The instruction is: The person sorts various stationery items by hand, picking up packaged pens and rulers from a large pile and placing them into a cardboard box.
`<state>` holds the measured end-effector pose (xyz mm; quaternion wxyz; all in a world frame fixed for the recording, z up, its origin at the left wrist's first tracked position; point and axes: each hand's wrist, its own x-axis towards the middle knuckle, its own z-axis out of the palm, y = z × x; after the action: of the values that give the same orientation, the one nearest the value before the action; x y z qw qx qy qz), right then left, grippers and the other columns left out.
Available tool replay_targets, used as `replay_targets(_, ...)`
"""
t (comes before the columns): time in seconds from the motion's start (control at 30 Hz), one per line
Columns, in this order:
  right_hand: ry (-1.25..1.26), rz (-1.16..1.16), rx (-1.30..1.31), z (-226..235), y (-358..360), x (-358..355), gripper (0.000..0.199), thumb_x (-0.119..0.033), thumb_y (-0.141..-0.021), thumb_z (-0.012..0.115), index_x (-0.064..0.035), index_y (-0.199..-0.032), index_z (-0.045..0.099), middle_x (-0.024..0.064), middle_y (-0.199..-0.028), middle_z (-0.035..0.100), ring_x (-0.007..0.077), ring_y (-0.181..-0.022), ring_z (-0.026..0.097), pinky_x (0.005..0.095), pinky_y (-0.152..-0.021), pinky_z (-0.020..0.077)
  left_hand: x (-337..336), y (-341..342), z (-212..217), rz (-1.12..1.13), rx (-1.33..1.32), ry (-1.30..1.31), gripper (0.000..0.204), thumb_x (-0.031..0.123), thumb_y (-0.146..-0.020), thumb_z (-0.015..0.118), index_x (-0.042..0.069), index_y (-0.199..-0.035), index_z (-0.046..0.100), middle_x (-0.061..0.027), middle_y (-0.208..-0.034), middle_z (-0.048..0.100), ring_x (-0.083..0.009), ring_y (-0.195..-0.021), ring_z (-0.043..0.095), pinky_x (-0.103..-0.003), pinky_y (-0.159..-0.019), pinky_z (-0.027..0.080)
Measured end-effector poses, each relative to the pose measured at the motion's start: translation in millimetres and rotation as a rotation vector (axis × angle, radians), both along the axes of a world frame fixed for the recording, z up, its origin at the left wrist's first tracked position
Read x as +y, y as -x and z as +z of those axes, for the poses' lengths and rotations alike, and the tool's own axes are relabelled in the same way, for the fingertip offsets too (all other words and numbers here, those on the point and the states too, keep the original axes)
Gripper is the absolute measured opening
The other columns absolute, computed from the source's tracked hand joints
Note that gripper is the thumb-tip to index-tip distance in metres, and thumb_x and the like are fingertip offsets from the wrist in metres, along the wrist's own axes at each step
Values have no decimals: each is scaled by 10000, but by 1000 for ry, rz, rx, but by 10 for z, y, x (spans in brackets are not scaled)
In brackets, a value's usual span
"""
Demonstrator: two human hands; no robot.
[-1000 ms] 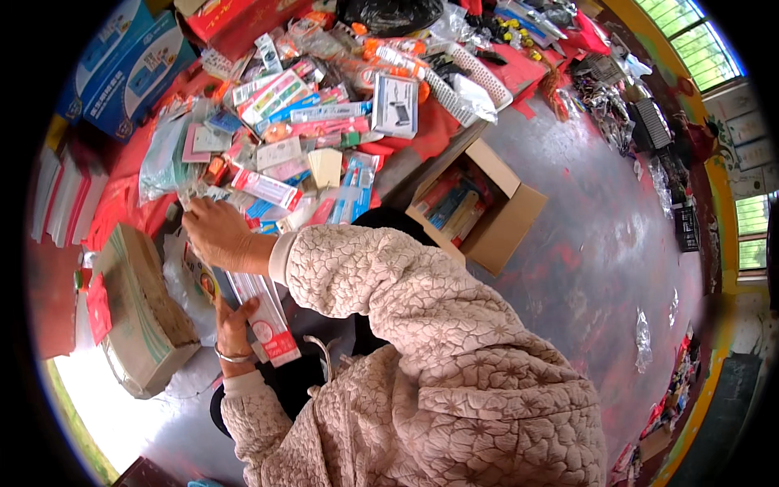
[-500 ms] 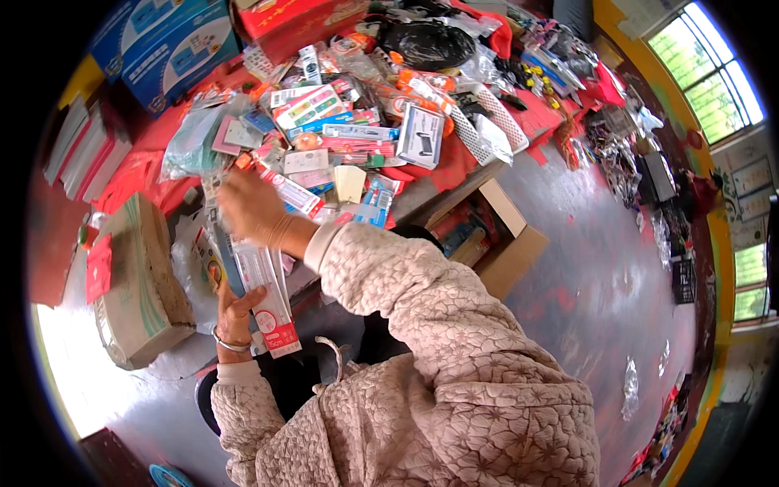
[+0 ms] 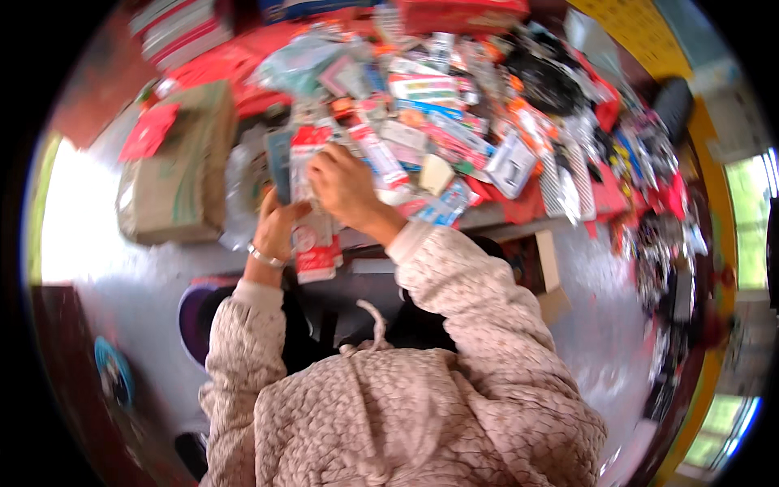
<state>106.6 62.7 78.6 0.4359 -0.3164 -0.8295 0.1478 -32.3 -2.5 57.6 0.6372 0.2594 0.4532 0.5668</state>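
My left hand [image 3: 276,231], with a bangle at the wrist, is closed around a small bundle of long, flat red-and-white packages [image 3: 315,258]. Their lower red ends hang past the table's near edge. Over the upper part of the bundle, my right hand [image 3: 342,185] is bent, its fingers pinched on the packages. A narrow blue-grey strip [image 3: 278,162] stands beside the bundle on the left. Right next to my right hand lies another red-and-white package [image 3: 380,158] in the heap. Motion blur hides small details.
A heap of packaged small goods [image 3: 438,122] covers the red-clothed table. A worn cardboard box [image 3: 182,178] stands at the left, with a red piece on top. An open carton [image 3: 552,272] is below the table at the right. A purple tub [image 3: 193,321] sits beside my legs.
My right hand has come back from the heap to the bundle in my left hand. A package with a red top now shows there. The whole view has turned and shifted.
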Motion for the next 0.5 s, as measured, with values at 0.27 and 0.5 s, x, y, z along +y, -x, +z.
replay_targets(0.27,123,-91,-104,55,-134,-136,49,-98,-774,552,-55,-766,530,89,-772,512,294,-708,534,370,-603,440,24,67,146,70,-162,-32,255,-27,-771,545,-2,-1024,525,-86,-922,604,-195,-789,604,-350,-698,513)
replay_targets(0.5,1146,104,201,34,-423,119,337,-302,-780,634,33,-794,610,88,-625,581,113,-575,527,280,-561,433,103,58,84,218,-332,2,294,63,-830,549,24,-1113,480,-72,-972,585,-186,-817,606,-355,-704,529)
